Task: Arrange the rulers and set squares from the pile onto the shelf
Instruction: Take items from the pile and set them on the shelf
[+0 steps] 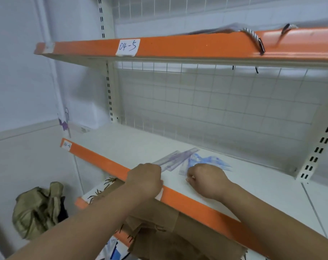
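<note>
A small pile of clear rulers point(175, 158) and bluish set squares point(211, 160) lies on the white middle shelf point(122, 145), just behind its orange front edge. My left hand point(144, 178) is at the near end of the purple-tinted rulers, its fingers curled over them; the fingertips are hidden, so the grip itself is not visible. My right hand point(206, 178) sits curled at the near edge of the set squares, fingers bent under. Whether it pinches one is hidden.
The upper shelf point(178, 46), labelled 04-5, overhangs with cords dangling at the right. A wire grid point(215, 102) backs the shelf. Brown paper point(159, 231) lies on the shelf below, and an olive bag point(37, 207) sits on the floor at the left.
</note>
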Demonstrator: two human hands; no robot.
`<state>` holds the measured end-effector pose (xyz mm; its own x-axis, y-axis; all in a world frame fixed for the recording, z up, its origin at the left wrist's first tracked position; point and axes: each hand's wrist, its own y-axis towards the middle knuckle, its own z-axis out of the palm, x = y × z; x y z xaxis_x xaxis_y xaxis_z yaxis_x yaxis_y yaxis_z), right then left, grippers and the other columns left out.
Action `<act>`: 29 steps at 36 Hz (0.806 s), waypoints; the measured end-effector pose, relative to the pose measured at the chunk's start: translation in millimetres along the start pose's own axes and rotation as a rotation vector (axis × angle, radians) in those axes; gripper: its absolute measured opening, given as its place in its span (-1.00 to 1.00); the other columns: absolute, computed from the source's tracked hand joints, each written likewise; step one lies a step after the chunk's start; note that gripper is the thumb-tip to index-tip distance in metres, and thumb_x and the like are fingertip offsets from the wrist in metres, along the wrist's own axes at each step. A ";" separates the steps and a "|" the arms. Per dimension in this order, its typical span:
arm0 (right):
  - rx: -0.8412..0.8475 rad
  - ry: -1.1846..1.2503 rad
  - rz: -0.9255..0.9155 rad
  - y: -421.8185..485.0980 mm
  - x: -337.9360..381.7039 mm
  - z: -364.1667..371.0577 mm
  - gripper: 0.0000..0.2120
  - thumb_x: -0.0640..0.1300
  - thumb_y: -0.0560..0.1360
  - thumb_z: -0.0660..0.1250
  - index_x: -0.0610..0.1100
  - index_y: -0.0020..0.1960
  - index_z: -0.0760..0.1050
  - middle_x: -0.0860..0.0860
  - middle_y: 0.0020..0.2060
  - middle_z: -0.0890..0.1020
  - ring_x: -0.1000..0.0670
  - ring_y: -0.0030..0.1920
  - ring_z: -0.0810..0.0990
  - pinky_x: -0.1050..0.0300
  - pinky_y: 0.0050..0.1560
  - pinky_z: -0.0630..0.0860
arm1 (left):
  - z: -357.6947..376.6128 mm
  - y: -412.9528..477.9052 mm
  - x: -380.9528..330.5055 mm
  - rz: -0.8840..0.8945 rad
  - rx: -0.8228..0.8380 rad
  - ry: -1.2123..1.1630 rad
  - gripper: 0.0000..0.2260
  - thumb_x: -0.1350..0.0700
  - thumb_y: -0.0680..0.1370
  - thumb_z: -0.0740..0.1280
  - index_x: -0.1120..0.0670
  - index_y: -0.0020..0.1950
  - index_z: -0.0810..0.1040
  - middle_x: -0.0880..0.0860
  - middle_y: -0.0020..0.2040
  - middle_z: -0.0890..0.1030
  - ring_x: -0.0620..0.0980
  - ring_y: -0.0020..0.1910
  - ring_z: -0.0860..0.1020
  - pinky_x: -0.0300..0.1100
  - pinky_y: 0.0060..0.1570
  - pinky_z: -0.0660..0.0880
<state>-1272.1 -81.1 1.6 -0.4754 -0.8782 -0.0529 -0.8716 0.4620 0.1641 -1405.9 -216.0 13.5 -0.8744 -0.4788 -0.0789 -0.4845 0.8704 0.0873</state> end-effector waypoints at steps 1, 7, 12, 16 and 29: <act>0.000 -0.014 -0.003 5.9 -1.6 1.1 -0.75 -0.01 0.60 0.11 -0.08 -0.20 0.37 -0.08 -0.07 0.62 -0.11 -0.06 0.57 0.13 -0.22 0.37 | 0.9 6.6 2.7 -0.002 0.001 -0.004 -0.82 0.05 0.61 0.18 0.11 0.06 0.50 0.05 0.08 0.56 0.01 0.08 0.53 -0.20 -0.12 0.40; 0.049 -0.090 0.027 45.5 -20.4 9.8 -0.71 -0.01 0.61 0.11 -0.16 -0.07 0.51 -0.08 -0.08 0.60 -0.09 -0.11 0.54 0.15 -0.23 0.31 | 5.8 50.5 9.5 -0.013 0.041 0.015 -0.82 0.05 0.60 0.17 0.10 0.06 0.50 0.04 0.05 0.57 0.01 0.04 0.54 -0.22 -0.15 0.40; 0.114 -0.137 0.055 84.3 -37.0 16.8 -0.80 -0.13 0.54 0.19 -0.14 0.06 0.56 -0.08 0.05 0.61 -0.11 0.07 0.57 0.16 -0.15 0.35 | 6.2 81.2 13.3 -0.021 0.030 0.022 -0.81 0.05 0.60 0.17 0.10 0.08 0.50 0.05 0.08 0.56 0.05 0.08 0.53 -0.18 -0.08 0.42; 0.095 -0.154 0.034 104.8 -44.8 25.7 -0.91 -0.21 0.48 0.23 -0.10 -0.04 0.47 -0.05 -0.05 0.54 -0.13 0.03 0.56 0.12 -0.19 0.36 | 9.6 98.9 18.6 -0.024 0.041 0.018 -0.84 0.09 0.59 0.18 0.10 0.07 0.50 0.07 0.09 0.56 0.06 0.08 0.52 -0.20 -0.13 0.36; 0.316 -0.065 0.169 143.9 -28.7 40.8 -0.64 -0.15 0.58 0.11 0.04 0.36 0.32 -0.09 0.22 0.31 -0.14 0.22 0.38 0.02 0.00 0.35 | 17.4 130.6 55.4 0.053 0.101 0.031 -0.78 0.01 0.61 0.18 0.11 0.12 0.50 0.08 0.15 0.54 0.09 0.17 0.49 -0.15 0.01 0.42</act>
<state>-1388.8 15.6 -13.5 -0.6139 -0.7810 -0.1150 -0.7689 0.6246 -0.1366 -1517.2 -126.8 3.2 -0.9000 -0.4334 -0.0464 -0.4334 0.9011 -0.0096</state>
